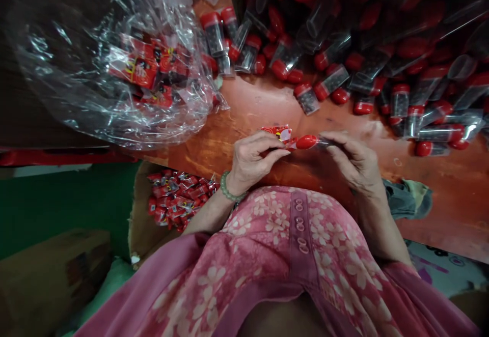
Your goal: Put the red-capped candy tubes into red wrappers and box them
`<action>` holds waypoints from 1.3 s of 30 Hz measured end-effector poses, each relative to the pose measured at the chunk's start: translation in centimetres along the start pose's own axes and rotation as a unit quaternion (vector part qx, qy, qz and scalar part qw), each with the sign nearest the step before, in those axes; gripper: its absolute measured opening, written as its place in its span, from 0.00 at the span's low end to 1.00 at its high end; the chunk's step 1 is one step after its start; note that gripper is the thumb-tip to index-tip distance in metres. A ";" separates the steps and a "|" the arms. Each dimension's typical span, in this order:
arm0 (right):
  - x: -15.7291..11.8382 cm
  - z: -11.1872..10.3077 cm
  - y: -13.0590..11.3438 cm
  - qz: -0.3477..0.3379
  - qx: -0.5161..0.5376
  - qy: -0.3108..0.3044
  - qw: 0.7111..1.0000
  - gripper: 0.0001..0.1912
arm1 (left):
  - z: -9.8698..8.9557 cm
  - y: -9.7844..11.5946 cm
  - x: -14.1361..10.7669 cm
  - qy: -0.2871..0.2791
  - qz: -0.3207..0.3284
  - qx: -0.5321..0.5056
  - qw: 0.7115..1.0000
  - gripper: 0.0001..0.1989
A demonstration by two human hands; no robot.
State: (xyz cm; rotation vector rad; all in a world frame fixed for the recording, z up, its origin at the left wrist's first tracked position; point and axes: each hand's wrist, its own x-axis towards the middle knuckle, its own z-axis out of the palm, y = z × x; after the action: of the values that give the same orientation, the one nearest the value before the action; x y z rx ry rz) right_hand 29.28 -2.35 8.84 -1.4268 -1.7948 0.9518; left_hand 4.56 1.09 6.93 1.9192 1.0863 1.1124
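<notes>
Left grip clamps a red sachet beside a red-capped clear tube; right grip pinches the tube's far end, steadying it between both.

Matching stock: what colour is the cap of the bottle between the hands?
The cap is red, clearest in the head view.

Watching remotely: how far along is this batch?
Done: red-capped clear plastic tubes holding dark pellets lie heaped. In hand: the left hand holds a red foil packet, the right hand a red-capped tube. Left: red packets in a cardboard box and clear plastic bag.
</notes>
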 end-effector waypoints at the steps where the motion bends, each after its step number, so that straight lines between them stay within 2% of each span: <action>1: 0.1 -0.1 -0.1 -0.010 -0.008 -0.009 1.000 0.15 | 0.0 0.1 0.0 -0.008 0.000 -0.001 1.000 0.07; 8: 0.0 -1.0 -0.6 -0.055 -0.081 -0.088 0.991 0.17 | 0.3 -0.2 -0.5 -0.054 -0.016 -0.002 0.998 0.07; 17: 0.5 -1.8 -2.0 -0.007 -0.165 -0.193 0.967 0.19 | 0.6 -0.6 -1.0 -0.131 -0.023 -0.009 0.991 0.08; 26: 2.1 -2.6 -0.9 0.016 -0.060 -0.265 0.962 0.19 | 0.8 -0.5 -1.4 -0.156 -0.118 -0.083 0.977 0.08; 33: 2.5 -2.4 -1.0 0.021 -0.056 -0.281 0.958 0.19 | 0.9 -0.8 -1.4 -0.181 -0.116 -0.081 0.973 0.06; 39: 2.5 -2.7 0.1 0.033 -0.021 -0.288 0.957 0.18 | 0.9 -0.6 -1.5 -0.183 -0.139 -0.082 0.970 0.06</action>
State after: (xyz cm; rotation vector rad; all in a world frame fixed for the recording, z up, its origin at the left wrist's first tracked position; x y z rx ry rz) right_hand 31.14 0.54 10.30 -1.3231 -2.1946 1.4875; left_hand 4.74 -0.15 5.53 1.6930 0.9840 0.6394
